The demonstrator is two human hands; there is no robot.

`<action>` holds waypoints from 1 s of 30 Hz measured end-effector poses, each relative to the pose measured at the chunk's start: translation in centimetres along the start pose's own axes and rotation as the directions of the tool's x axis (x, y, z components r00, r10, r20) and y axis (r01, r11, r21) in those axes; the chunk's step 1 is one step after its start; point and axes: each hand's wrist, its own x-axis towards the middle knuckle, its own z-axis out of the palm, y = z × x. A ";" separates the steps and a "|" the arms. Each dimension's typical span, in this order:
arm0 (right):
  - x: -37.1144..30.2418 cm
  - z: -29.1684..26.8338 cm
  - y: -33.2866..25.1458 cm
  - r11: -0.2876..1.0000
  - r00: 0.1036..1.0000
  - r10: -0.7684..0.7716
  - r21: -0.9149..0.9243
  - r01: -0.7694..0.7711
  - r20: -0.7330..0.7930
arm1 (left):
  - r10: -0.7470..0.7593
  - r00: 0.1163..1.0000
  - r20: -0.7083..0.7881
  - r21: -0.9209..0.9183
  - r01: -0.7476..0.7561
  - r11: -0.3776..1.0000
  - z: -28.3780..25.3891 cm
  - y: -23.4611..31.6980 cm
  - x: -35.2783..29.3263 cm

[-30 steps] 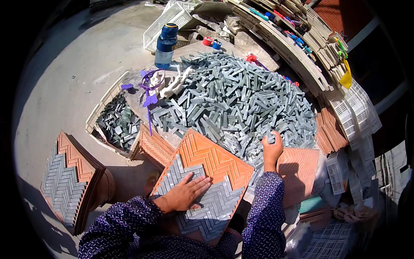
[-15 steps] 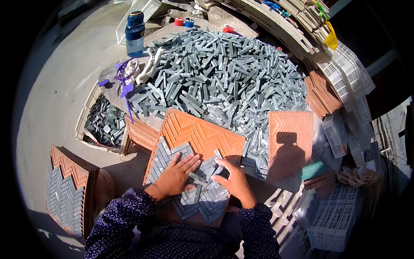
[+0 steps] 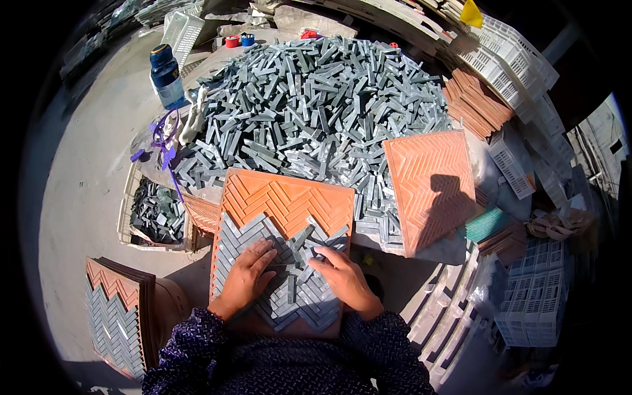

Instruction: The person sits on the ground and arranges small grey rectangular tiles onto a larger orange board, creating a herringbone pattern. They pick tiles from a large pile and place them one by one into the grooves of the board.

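An orange herringbone mold tray (image 3: 283, 186) lies tilted in front of me. Grey stone strips (image 3: 247, 230) fill much of its lower part in a zigzag, while its top grooves are bare. On the laid strips at left rests my left hand (image 3: 245, 278), its fingers stretched out and holding nothing. My right hand (image 3: 345, 282) is over the right side of the tray, thumb and forefinger pinched on a grey stone strip. Several loose strips (image 3: 291, 288) lie on top of the laid ones between my hands.
Behind the tray rises a big heap of grey strips (image 3: 309, 99). An orange mold sheet (image 3: 421, 191) leans at right; a partly filled mold stack (image 3: 115, 316) stands at left. Around are a crate of strips (image 3: 158, 245), a blue bottle (image 3: 167, 79) and white crates (image 3: 533, 296).
The view has shifted and the tray now appears straighter. My left hand's fingers have drawn closer together. My right hand has moved a little down and left in the picture, beside several loose strips.
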 end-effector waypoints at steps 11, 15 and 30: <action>-2.4 -0.6 1.3 0.967 0.973 0.162 0.225 -0.123 -0.165 | 0.115 0.993 0.035 0.264 -0.120 0.957 1.5 -1.4 2.7; -2.5 -0.2 2.4 0.911 0.919 0.327 0.333 -0.244 -0.221 | 0.212 0.967 0.141 0.248 -0.242 0.938 1.0 -3.2 4.2; 5.8 -5.4 7.5 0.954 0.996 -0.083 -0.284 0.092 0.044 | 0.135 0.976 0.174 0.231 -0.173 0.957 0.3 -2.8 3.3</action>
